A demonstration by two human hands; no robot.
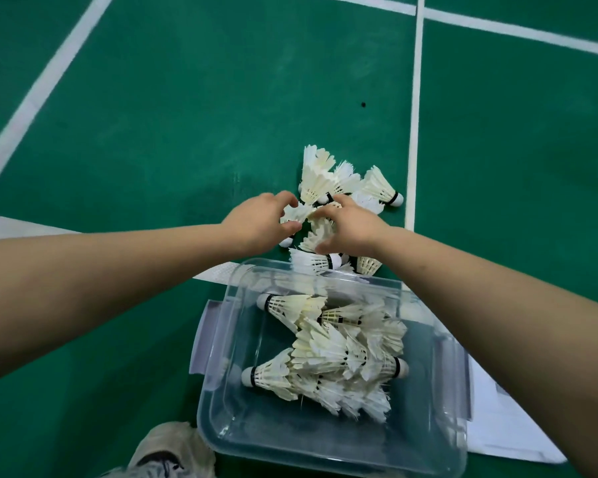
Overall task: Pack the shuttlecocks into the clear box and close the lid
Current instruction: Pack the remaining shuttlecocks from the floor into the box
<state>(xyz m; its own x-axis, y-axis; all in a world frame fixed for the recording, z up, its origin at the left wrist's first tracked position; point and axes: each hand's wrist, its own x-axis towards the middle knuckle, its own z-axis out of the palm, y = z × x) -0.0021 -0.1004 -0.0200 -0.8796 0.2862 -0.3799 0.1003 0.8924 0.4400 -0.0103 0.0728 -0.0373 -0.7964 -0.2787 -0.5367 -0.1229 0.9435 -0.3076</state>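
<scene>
Two hands reach the loose shuttlecocks [328, 181] heaped on the floor [187, 132] just beyond the part-filled clear box [237, 326]. Our left hand [261, 224] and right hand [351, 229] each curl round some. We judge them light and brittle-feathered, so lift by the cork and squeeze little.
</scene>
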